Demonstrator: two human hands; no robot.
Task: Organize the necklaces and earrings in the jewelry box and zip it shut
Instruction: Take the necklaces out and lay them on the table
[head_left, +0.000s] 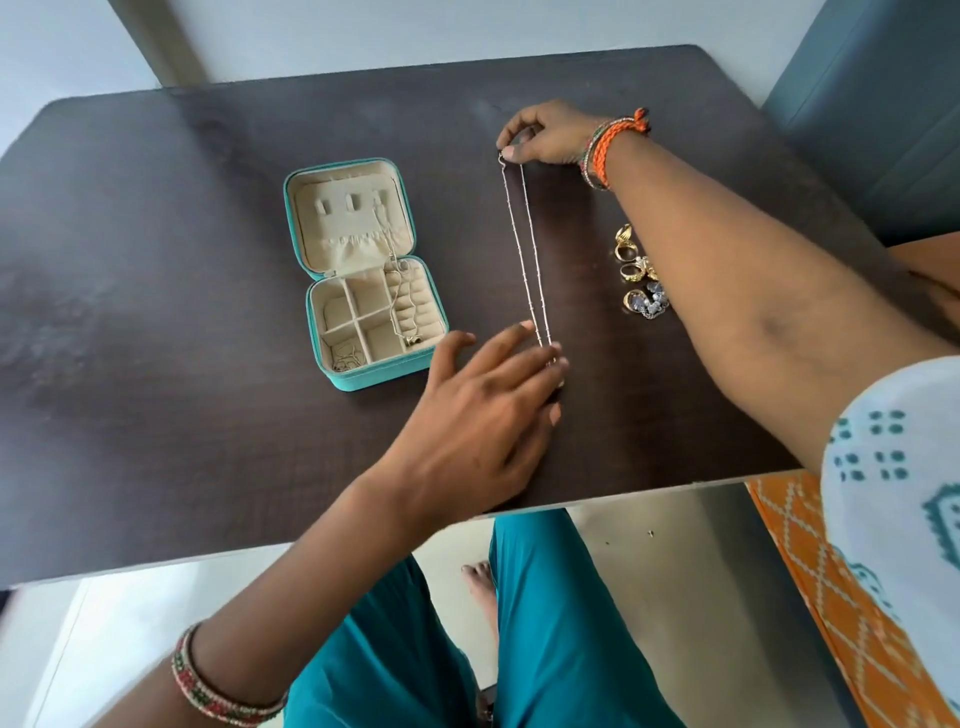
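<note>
the box (363, 270) is lying open on the dark surface (156, 260), left of centre, one teal zip case with a cream lining. its lid is folded back away from the person, showing three small hook tabs and a gathered pocket. the tray nearer the person is showing four square compartments and a column of ring rolls along its right side. one thin chain (399, 291) is hanging from the lid's right tab and trailing down over the ring rolls, and a second fine chain (347, 357) is sitting coiled in the nearest left compartment.

one long silver necklace (527, 249) is lying stretched on the surface just right of the box, doubled into two near-parallel strands running away from the person.

the right hand (545, 137) is pinching the far end of the necklace at its clasp, thumb and forefinger closed together on it, the other fingers curled loosely above. the left hand (478, 410) is resting on the surface with fingers spread and nearly straight; its fingertips (555, 349) are touching the near end of the necklace, pressing rather than gripping.

a small cluster of earrings (636, 273) is lying right of the necklace, partly hidden by the right forearm; about four or five gold and silver pieces are showing, and an exact count cannot be told.

three or so bangles are circling each wrist.
</note>
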